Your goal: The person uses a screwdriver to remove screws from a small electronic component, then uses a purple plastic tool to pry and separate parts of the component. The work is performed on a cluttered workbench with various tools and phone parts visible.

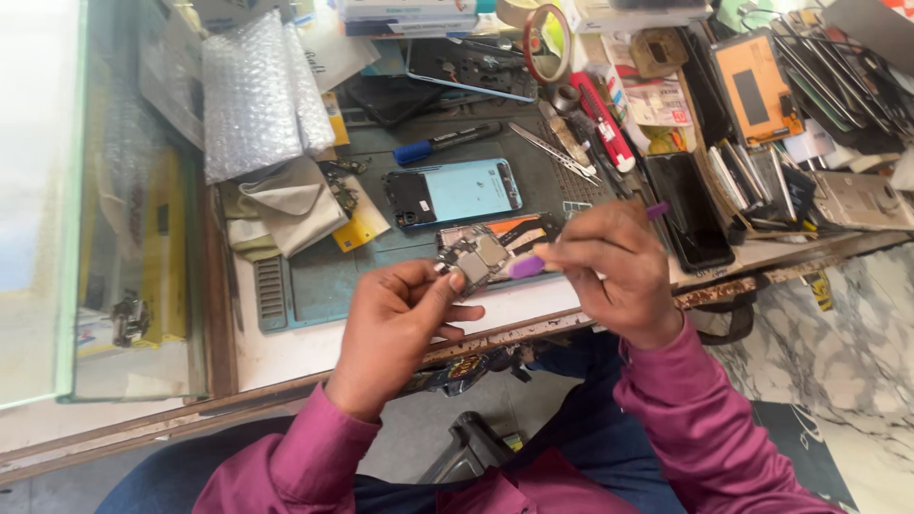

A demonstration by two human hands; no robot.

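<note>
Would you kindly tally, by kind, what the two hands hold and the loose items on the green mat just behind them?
Circuit boards: 1, in the left hand at
Purple pry tools: 1, in the right hand at
Blue phone backs: 1
Blue-capped markers: 1
Tweezers: 1
Total: 5

Straight ahead of you on the mat lies a phone (453, 193) with a pale blue rectangular face and a black band at its left end, and to its right, near the desk edge, a long black screen (692, 211) lies dark. At the far right an orange panel (757, 88) with a black rectangle in it leans among loose parts, with white and red labels (657, 103) just left of it. At the far edge you have flat white and blue boxes (407, 13), and at the left a bubble-wrap pack (252, 93).
</note>
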